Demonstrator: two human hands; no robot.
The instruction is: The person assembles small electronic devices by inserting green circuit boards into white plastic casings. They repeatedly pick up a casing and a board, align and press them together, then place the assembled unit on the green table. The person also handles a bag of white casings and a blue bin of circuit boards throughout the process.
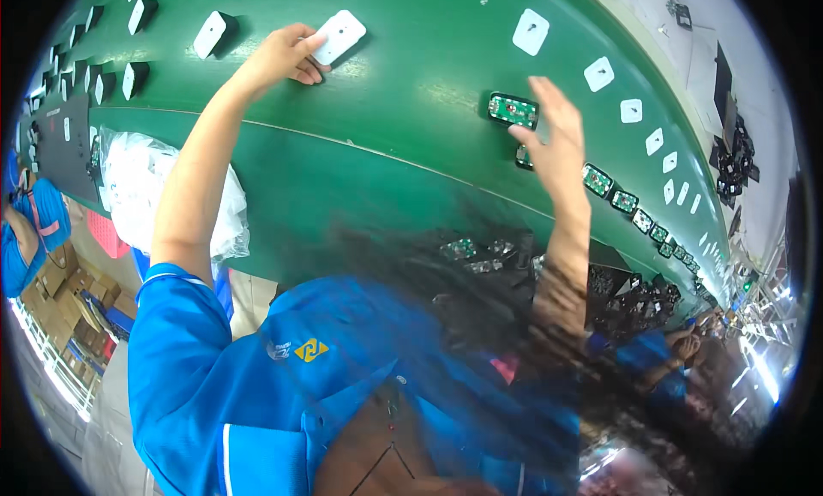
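Left hand (294,57) at upper centre, thumb and fingers clamped on a white rounded-rectangle plastic casing (343,35). Casing is tilted, white face with small dark hole up, over the green worktop (411,63).

Right hand (559,140) right of centre, thumb and fingers apart, around the near right end of a black housing with green circuit board (509,109). Housing lies on the worktop, board side up; contact with the fingers: cannot tell. A second board housing (524,156) sits just beside the right hand, partly hidden by it.

Line of further board housings (624,202) runs off to lower right. White rounded-square covers (531,31) form another line beyond, along the far side, curving right. White-faced black units (214,35) stand in groups at upper left. Clear-white plastic bag (141,170) bunched near the left forearm, dark mat (64,144) left of it. Loose small black parts (639,299) heaped at lower right. Dark hair, blurred, covers part of the near worktop. Co-worker's blue sleeve (51,213) at far left edge.
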